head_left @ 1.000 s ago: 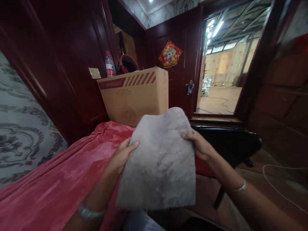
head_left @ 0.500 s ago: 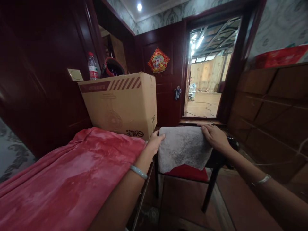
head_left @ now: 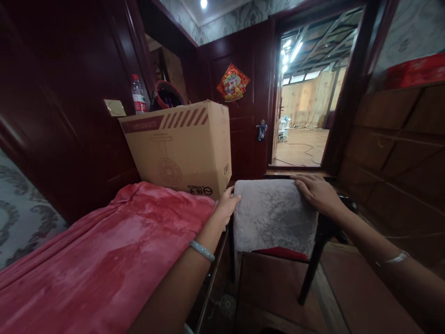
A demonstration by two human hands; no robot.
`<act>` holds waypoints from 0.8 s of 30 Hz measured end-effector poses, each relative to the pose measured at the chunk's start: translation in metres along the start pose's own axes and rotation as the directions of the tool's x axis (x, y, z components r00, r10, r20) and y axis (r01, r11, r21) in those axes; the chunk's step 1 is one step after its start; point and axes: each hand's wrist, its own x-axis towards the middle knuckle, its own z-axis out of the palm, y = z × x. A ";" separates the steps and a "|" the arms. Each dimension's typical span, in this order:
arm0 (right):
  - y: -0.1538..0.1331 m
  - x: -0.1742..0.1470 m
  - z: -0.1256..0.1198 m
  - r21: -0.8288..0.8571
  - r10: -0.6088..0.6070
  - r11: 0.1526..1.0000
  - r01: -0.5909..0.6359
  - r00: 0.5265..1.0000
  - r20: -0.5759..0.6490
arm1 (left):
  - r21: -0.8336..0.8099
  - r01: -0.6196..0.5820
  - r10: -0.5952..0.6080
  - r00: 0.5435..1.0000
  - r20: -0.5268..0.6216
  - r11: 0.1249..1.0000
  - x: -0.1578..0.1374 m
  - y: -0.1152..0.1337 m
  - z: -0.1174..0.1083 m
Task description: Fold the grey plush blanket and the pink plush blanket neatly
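Pinching the upper left corner of a grey plush cloth with the left hand, thumb over the front; laying the right hand across the upper right corner, too hidden at the fingertips to tell whether clamped there. Hung over the black-legged chair, with a thin strip of red padding left showing under the hem. Could slide down the chair's front if let go before settling evenly along the top, being steadied, by the look of it, at the two corners alone. Could also skew and bare more red if tugged harder from one side. Might drag the pink plush blanket, left of the chair, if swung wide with the left forearm. Posing little risk to the cardboard carton, behind and left of the chair, or to the red-capped bottle, farther off that way.

Compared with half a second ago: spread lower and straighter along the hem, hiding more of the chair's red padding. Keeping both hands at the same two corners. Unchanged beyond the chair, apart from a slight shift in view.
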 end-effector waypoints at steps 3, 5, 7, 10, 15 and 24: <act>-0.015 -0.001 -0.004 -0.100 -0.144 0.985 0.141 0.989 -0.022 | 0.043 -0.035 0.035 0.999 0.001 0.998 0.000 0.001 0.007; -0.027 -0.001 -0.005 -0.118 -0.246 0.961 0.248 0.969 0.032 | 0.071 -0.046 0.044 0.999 0.026 0.996 0.002 -0.001 0.012; -0.035 -0.001 -0.004 -0.121 -0.308 0.940 0.319 0.946 0.107 | 0.120 -0.046 0.041 0.998 0.045 0.992 0.004 -0.004 0.014; -0.038 0.000 -0.002 -0.130 -0.319 0.930 0.344 0.931 0.179 | 0.301 -0.058 0.061 0.998 -0.002 0.952 0.006 -0.003 0.013; -0.028 0.004 -0.002 -0.068 -0.345 0.928 0.365 0.915 0.209 | 0.773 -0.331 0.452 0.890 0.063 0.542 -0.001 0.014 0.013; -0.020 0.020 -0.013 0.074 -0.359 0.932 0.355 0.875 0.324 | 0.773 -0.635 0.205 0.758 0.619 0.016 0.029 0.026 0.039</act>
